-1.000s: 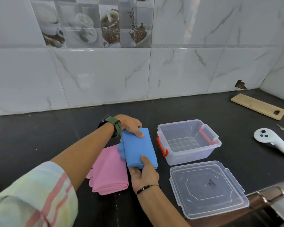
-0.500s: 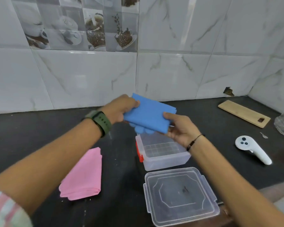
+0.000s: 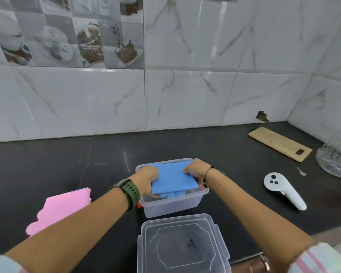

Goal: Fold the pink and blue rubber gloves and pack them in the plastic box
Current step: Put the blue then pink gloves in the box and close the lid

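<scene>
The folded blue gloves (image 3: 172,179) sit at the mouth of the clear plastic box (image 3: 171,205) on the dark counter, with the finger ends hanging down inside at the near side. My left hand (image 3: 147,181) grips the left edge of the blue bundle, and my right hand (image 3: 195,169) grips its right edge. The folded pink gloves (image 3: 61,210) lie flat on the counter to the left of the box, partly hidden behind my left forearm.
The box's clear lid (image 3: 182,245) lies on the counter just in front of the box. A white handheld controller (image 3: 283,191) rests to the right, with a wooden board (image 3: 280,143) and a clear plastic container (image 3: 336,160) beyond. Tiled wall runs behind.
Both hands lifted the blue gloves off the counter beside the pink ones, carried them right above the box, and have lowered them into the box's opening.
</scene>
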`<act>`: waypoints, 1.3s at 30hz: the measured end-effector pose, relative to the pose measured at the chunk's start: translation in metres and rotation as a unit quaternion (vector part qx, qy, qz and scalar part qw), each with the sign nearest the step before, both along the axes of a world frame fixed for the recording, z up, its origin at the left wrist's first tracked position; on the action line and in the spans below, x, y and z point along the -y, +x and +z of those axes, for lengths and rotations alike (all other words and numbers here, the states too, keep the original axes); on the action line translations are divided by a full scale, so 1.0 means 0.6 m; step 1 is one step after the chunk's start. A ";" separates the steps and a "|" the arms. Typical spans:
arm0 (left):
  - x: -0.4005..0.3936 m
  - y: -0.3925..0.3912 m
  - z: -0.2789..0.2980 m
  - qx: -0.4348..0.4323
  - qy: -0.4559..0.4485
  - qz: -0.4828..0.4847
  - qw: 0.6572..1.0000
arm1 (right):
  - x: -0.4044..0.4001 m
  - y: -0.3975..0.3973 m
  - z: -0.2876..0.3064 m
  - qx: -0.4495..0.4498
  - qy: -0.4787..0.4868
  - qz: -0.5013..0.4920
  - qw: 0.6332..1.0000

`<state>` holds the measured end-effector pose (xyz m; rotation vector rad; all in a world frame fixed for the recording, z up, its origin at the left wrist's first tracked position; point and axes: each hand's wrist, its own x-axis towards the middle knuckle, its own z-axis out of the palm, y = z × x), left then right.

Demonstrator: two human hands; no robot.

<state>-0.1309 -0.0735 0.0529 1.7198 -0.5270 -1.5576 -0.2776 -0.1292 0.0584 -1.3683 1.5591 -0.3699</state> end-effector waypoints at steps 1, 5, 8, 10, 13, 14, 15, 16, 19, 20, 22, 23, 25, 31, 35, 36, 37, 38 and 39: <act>-0.002 -0.002 0.000 0.007 0.009 -0.001 1.000 | 0.001 0.004 -0.001 -0.034 -0.010 0.020 0.999; -0.005 -0.015 -0.015 0.026 0.024 0.022 0.999 | -0.004 0.020 -0.018 -0.226 -0.072 0.131 0.963; -0.004 -0.027 -0.026 0.041 0.001 0.049 0.998 | -0.008 0.030 -0.044 -0.290 -0.085 0.161 0.940; -0.002 -0.032 -0.035 0.061 -0.017 0.036 0.997 | -0.008 0.035 -0.058 -0.316 -0.090 0.172 0.929; -0.011 -0.036 -0.040 0.090 -0.012 0.019 0.996 | -0.008 0.043 -0.064 -0.348 -0.122 0.189 0.910; -0.012 -0.036 -0.043 0.101 -0.009 0.013 0.995 | -0.008 0.045 -0.066 -0.370 -0.143 0.204 0.895; -0.012 -0.035 -0.046 0.122 -0.005 0.001 0.993 | -0.010 0.048 -0.067 -0.395 -0.164 0.219 0.877; -0.012 -0.037 -0.043 0.149 0.000 -0.019 0.989 | -0.014 0.050 -0.066 -0.419 -0.187 0.232 0.858; -0.010 -0.043 -0.028 0.358 0.002 -0.208 0.910 | -0.021 0.054 -0.069 -0.471 -0.231 0.264 0.809; -0.014 -0.045 -0.023 0.469 -0.008 -0.290 0.834 | -0.024 0.054 -0.069 -0.489 -0.242 0.272 0.793; -0.013 -0.042 -0.031 0.633 -0.041 -0.400 0.662 | -0.027 0.052 -0.068 -0.536 -0.279 0.293 0.741; -0.010 -0.040 -0.039 0.688 -0.057 -0.409 0.597 | -0.028 0.050 -0.064 -0.549 -0.299 0.299 0.721; -0.006 -0.034 -0.048 0.739 -0.102 -0.365 0.557 | -0.025 0.046 -0.050 -0.522 -0.312 0.309 0.731; 0.009 -0.028 -0.017 0.547 -0.091 -0.486 0.675 | -0.025 0.057 -0.025 -0.417 -0.069 0.412 0.807; 0.005 -0.023 -0.033 0.549 -0.070 -0.521 0.650 | -0.021 0.071 -0.052 -0.459 -0.078 0.447 0.764; 0.005 -0.024 -0.037 0.555 -0.079 -0.518 0.646 | -0.019 0.074 -0.059 -0.470 -0.084 0.446 0.757; 0.006 -0.025 -0.040 0.559 -0.085 -0.515 0.644 | -0.017 0.077 -0.064 -0.472 -0.084 0.443 0.757; 0.007 -0.026 -0.042 0.563 -0.085 -0.514 0.642 | -0.015 0.077 -0.068 -0.469 -0.080 0.444 0.759; 0.007 -0.026 -0.043 0.563 -0.083 -0.514 0.642 | -0.017 0.077 -0.069 -0.462 -0.075 0.447 0.762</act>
